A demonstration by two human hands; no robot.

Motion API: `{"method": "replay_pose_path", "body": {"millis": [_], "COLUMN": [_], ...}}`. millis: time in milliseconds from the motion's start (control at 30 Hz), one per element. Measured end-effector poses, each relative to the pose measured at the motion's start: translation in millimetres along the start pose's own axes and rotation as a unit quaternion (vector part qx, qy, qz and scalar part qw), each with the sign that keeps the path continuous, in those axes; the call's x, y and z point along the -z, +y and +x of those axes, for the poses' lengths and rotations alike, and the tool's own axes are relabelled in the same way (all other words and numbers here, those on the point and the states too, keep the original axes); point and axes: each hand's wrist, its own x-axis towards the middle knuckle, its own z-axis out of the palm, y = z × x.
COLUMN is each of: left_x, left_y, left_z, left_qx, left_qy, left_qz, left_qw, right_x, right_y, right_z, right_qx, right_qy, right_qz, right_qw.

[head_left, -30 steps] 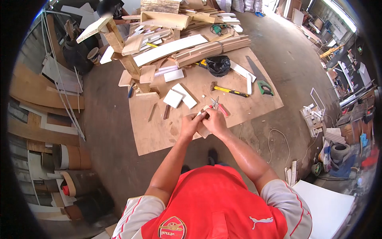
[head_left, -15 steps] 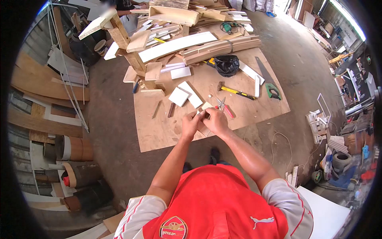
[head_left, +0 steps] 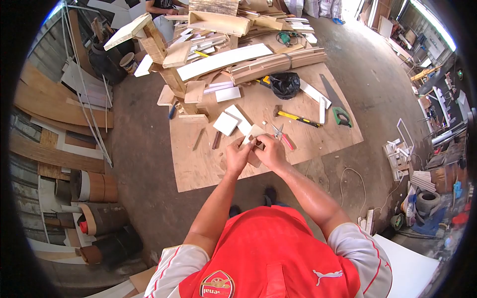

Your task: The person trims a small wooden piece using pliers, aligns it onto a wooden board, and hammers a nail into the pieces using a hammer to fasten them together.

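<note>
Both hands meet over the near edge of the plywood table (head_left: 198, 169). My left hand (head_left: 238, 155) is closed, its fingertips at a small pale wooden piece (head_left: 255, 132). My right hand (head_left: 271, 151) is closed on the same piece from the other side. A brownish flat part (head_left: 254, 159) of what they hold shows between the palms; the fingers hide its middle. Red-handled snips (head_left: 284, 137) lie just beyond my right hand. Two white blocks (head_left: 225, 123) are beyond my left hand, and a yellow-black hammer (head_left: 298, 117) lies farther right.
A green-handled saw (head_left: 342, 116) lies at the table's right. A tall wooden piece (head_left: 171, 79) stands at the left, near stacked strips (head_left: 278, 64) and a black bag (head_left: 285, 85). Another person (head_left: 164, 7) is at the far left. A cord (head_left: 363, 186) lies on the floor.
The camera view has shifted, so the table appears farther right than at first. The pale piece shows more beyond my fingertips. Both hands remain together, holding it.
</note>
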Motion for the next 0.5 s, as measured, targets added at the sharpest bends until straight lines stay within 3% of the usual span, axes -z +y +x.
{"method": "replay_pose_path", "body": {"millis": [500], "left_x": [42], "left_y": [-26], "left_z": [-19], "left_qx": [0.025], "left_qy": [-0.020], "left_qz": [-0.026], "left_qw": [0.999], "right_x": [-28], "right_y": [-30], "right_z": [-20], "right_qx": [0.016], "right_qy": [-0.026], "right_qz": [-0.020], "right_qw": [0.999]}}
